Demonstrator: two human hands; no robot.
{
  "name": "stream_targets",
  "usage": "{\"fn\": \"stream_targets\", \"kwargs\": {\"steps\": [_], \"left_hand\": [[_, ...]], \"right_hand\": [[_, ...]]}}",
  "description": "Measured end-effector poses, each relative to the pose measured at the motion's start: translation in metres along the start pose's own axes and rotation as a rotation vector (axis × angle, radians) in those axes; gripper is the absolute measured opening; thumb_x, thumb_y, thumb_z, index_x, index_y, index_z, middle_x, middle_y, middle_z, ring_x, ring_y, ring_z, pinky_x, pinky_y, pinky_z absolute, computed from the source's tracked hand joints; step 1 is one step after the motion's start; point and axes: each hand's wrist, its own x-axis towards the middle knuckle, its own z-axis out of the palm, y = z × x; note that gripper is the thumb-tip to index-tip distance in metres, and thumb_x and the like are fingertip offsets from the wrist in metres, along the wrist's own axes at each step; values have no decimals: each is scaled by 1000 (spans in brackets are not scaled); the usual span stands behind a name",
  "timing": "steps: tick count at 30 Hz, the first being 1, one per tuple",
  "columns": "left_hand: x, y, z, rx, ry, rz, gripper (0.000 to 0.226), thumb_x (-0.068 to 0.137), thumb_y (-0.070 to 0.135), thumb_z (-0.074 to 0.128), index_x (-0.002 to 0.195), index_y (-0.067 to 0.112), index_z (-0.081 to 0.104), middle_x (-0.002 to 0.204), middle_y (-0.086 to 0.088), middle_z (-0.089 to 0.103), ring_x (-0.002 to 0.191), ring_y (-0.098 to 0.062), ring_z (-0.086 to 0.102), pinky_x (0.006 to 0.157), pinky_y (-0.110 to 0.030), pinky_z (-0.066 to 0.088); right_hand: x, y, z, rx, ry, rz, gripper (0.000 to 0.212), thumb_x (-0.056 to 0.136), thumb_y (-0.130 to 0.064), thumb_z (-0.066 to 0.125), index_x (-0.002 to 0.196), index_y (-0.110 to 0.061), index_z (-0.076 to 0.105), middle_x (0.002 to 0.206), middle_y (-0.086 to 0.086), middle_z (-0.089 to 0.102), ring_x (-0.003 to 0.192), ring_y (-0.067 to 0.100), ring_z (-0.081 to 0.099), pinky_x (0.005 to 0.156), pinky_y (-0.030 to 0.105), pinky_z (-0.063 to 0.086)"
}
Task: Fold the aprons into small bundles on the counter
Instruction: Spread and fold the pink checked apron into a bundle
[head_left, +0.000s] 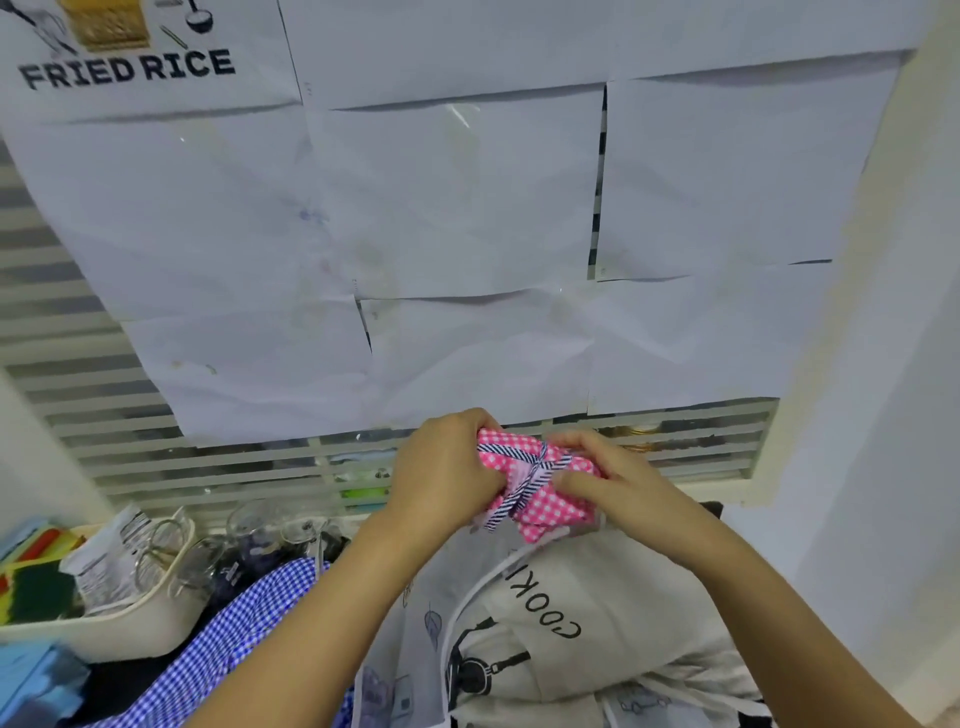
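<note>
You hold the pink checked apron bundle (545, 506) up in front of you, above the heap on the counter. Its long axis runs roughly across you, from hand to hand. A striped strap (524, 486) crosses its middle. Your left hand (447, 467) grips one end and your right hand (608, 483) pinches the other, fingers curled. Below lie a blue checked apron (249, 613) and a cream lettered apron (597, 592). A white basket (114, 636) sits at the left, and taped paper sheets (467, 208) cover the slatted blind (156, 467).
</note>
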Motion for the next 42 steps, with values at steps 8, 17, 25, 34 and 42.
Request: {"fn": "stream_targets", "kwargs": {"steps": [8,17,25,34,42], "left_hand": [[9,16,7,-289,205,-177,17,75,23,69,86,10,70,73,-1,70,65,-17,64,59,-30,52],[10,22,9,-679,77,-261,17,72,5,69,61,6,57,56,-9,55,50,-16,47,50,-26,38],[14,6,-16,-1402,-446,-415,28,57,1,60,80,-3,75,90,-23,68,77,-31,66,79,-39,55],[20,11,-25,-645,250,-204,26,72,3,76,88,21,66,76,6,69,60,-2,63,50,-14,49],[23,-16,-31,94,708,181,48,59,2,83,85,22,48,79,6,54,72,-14,46,63,-25,30]], "right_hand": [[38,8,23,600,365,-23,98,57,-21,90,139,-18,36,122,6,62,107,22,64,87,42,56],[48,22,28,713,278,-94,63,66,16,66,126,1,50,102,18,69,89,28,70,62,31,57],[23,6,11,569,142,-259,89,55,-23,87,133,-14,44,120,4,64,107,14,65,79,23,55],[43,-15,-28,142,221,-126,83,78,-4,74,140,-39,32,131,-12,44,112,8,53,71,13,47],[63,-98,-22,209,192,-449,6,80,-13,75,84,-15,72,75,-3,70,64,4,63,63,14,52]]}}
